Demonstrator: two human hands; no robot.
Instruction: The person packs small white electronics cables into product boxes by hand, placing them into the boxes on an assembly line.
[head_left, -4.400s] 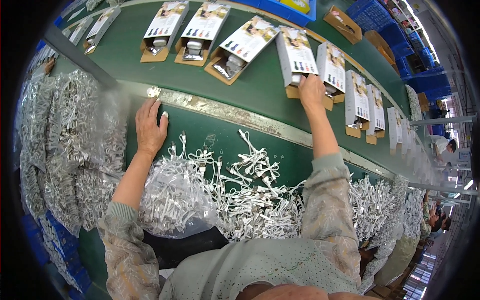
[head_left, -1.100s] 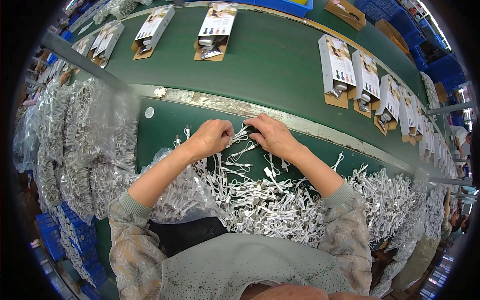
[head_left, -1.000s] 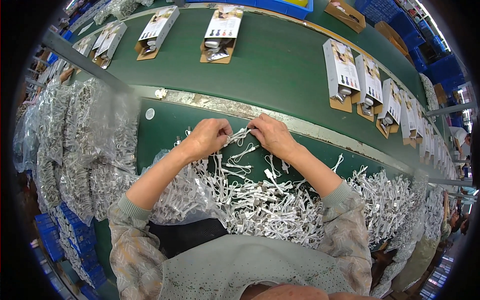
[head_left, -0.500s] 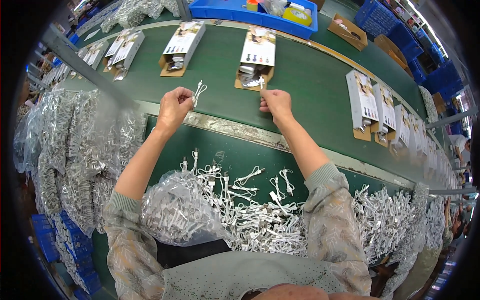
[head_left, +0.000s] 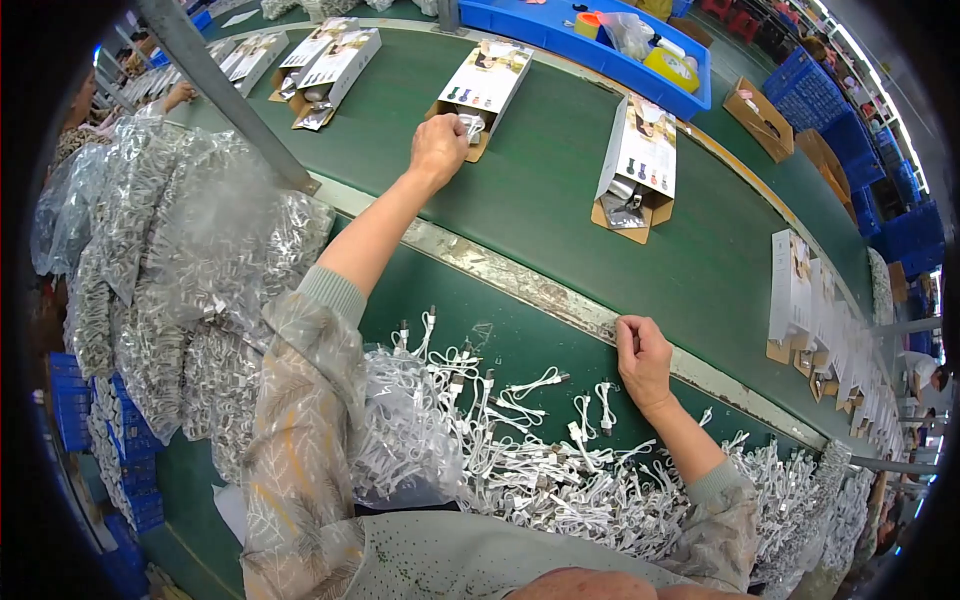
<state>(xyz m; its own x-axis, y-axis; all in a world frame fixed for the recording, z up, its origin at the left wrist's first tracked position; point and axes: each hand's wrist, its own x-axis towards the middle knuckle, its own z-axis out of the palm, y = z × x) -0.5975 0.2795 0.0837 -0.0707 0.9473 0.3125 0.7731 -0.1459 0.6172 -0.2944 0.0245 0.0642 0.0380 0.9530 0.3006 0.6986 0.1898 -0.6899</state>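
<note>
My left hand (head_left: 440, 150) is closed on a small bundled white USB cable (head_left: 471, 127), at the open lower end of a white printed box (head_left: 487, 78). Its fingers hide part of the cable and the flap. To the right, another printed box (head_left: 645, 145) lies with its brown flap spread and a silver pouch (head_left: 625, 208) in its mouth. My right hand (head_left: 643, 365) is held with curled fingers over the near metal edge of the belt, nothing visible in it. Between my arms a heap of white USB cables (head_left: 570, 490) covers the bench, a few lying loose beyond it.
The green conveyor belt (head_left: 540, 210) carries more boxes on both sides. A plastic bag of cables (head_left: 405, 430) sits by my left arm. Bagged cables (head_left: 160, 270) are piled at left beside a metal post (head_left: 230, 95). A blue tray (head_left: 560, 35) stands beyond the belt.
My left hand has brought its cable forward to a box mouth. My right hand has left the other box without its cable and drawn back toward the bench. The view has shifted left.
</note>
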